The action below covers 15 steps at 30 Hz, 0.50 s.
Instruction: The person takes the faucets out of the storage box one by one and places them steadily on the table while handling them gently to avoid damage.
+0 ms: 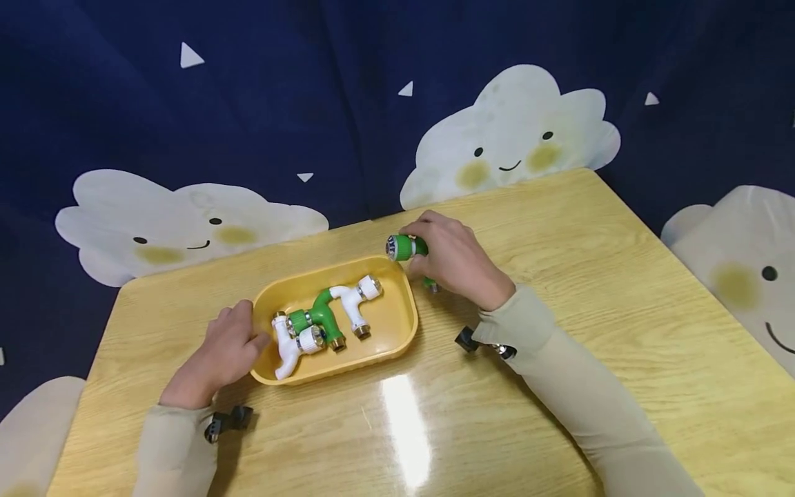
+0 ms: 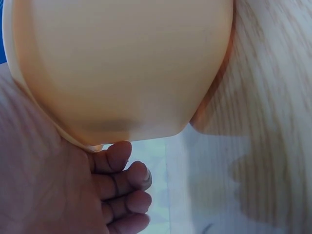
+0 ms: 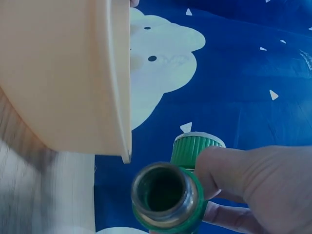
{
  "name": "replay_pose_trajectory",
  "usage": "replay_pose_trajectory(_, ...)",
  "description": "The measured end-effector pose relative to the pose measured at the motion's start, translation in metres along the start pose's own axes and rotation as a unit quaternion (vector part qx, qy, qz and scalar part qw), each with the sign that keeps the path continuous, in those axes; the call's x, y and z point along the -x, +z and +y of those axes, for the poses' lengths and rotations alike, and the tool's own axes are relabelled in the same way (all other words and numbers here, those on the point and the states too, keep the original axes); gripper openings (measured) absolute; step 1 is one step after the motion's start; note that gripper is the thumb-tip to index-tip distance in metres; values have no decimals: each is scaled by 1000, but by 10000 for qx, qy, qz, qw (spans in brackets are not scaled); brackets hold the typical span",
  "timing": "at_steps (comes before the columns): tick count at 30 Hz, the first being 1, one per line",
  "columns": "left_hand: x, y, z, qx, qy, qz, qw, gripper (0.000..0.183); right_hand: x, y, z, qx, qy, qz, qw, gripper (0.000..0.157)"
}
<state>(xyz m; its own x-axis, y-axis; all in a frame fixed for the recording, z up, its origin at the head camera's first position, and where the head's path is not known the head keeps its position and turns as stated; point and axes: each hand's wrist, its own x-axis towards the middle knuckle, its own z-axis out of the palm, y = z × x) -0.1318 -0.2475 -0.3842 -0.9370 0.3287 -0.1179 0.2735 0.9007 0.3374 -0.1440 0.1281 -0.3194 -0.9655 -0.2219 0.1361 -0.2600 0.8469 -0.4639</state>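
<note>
My right hand (image 1: 456,257) grips a green plastic tap (image 1: 402,248) at the far right corner of the yellow basin (image 1: 391,338). In the right wrist view the tap's ribbed green knob (image 3: 190,151) and its open threaded metal end show beside the basin wall. My left hand (image 1: 226,348) holds the basin's left end, its thumb at the rim and its fingers curled outside. Inside the basin lie a white tap (image 1: 287,348) at the left, a green tap (image 1: 323,314) in the middle and another white tap (image 1: 350,300) farther right.
The basin stands on a wood-grain table (image 1: 497,414). Behind the table hangs a dark blue cloth (image 1: 348,90) printed with smiling clouds and white triangles. A bright light reflection lies on the tabletop in front of the basin. Each wrist carries a small black device.
</note>
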Motion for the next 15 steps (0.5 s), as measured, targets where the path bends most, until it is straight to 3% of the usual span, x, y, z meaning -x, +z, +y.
replay_pose_trajectory(15,-1,-4,-1,-2,-39,39,10000,16,-9,1,10,263,129,-33,9996,47)
